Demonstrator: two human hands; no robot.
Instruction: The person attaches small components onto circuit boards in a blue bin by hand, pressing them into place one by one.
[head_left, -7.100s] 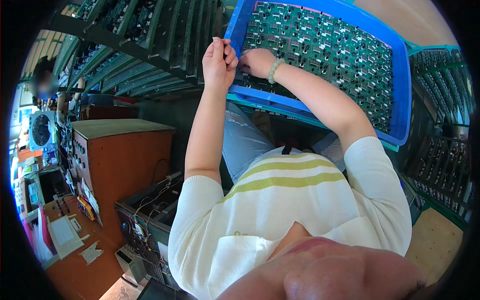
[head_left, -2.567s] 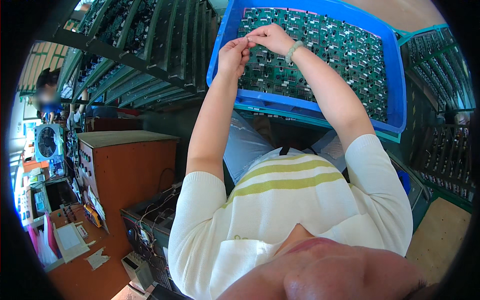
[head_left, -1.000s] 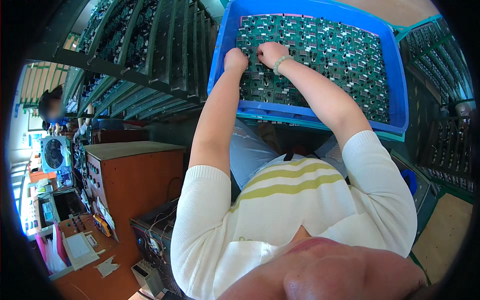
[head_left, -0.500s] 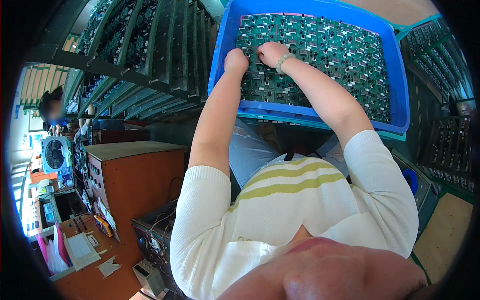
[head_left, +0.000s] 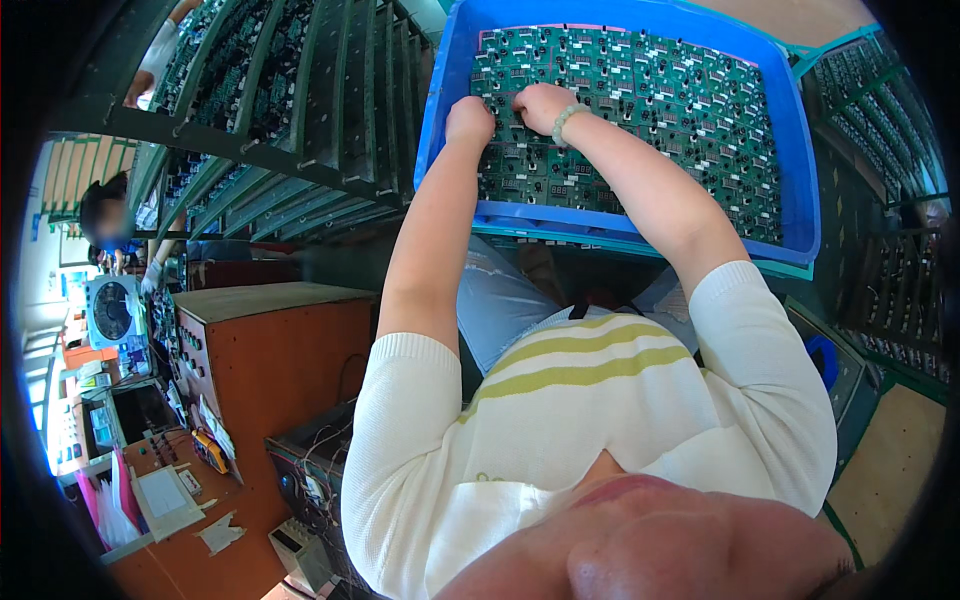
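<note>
Green circuit boards (head_left: 680, 130) with small displays and black components lie side by side in a blue plastic bin (head_left: 803, 190) in front of me. My left hand (head_left: 470, 120) is closed at the left edge of the boards, next to the bin's left wall. Just right of it, my right hand (head_left: 543, 108), with a beaded bracelet at the wrist, has its fingers curled down onto the same board area. Both hands appear to grip one board between them; the fingertips are partly hidden by the hands themselves.
Green metal racks (head_left: 345, 100) filled with boards rise at my left, and more racks (head_left: 875, 110) stand at the right. A wooden cabinet (head_left: 290, 370) and a cluttered bench (head_left: 190, 540) are at lower left. A co-worker (head_left: 110, 215) is beyond them.
My hands have stayed almost in place over the boards. At far left, the co-worker's gloved hand has shifted, and another person's arm has appeared behind the upper rack.
</note>
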